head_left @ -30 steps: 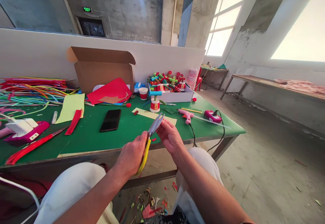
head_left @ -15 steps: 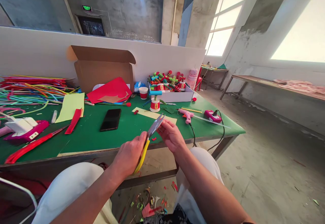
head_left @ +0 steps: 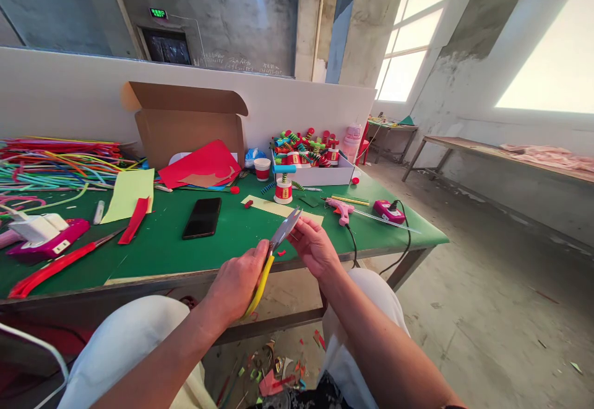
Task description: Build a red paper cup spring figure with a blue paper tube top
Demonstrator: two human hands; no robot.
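My left hand (head_left: 241,278) is wrapped round the yellow handles of a pair of scissors (head_left: 284,228), whose blades point up and to the right. At the blade tips, the fingers of my right hand (head_left: 314,245) are pinched together; whatever they hold is too small to make out. Both hands are above the table's front edge. Just beyond them a paper cup figure (head_left: 283,192) stands upright, with a blue tube across its top and green coiled arms. It rests by a pale yellow paper strip (head_left: 266,207). A red scrap (head_left: 281,253) lies near the scissors.
A pink glue gun (head_left: 342,210) lies to the right, its cord hanging over the edge. Behind is a white box (head_left: 325,177) of similar figures. To the left are a black phone (head_left: 202,218), red-handled scissors (head_left: 55,270) and many pipe cleaners (head_left: 60,167). Scraps litter the floor.
The scissor blades have come closer together at their tips. Both hands stay in nearly the same place, and the things on the table have not moved.
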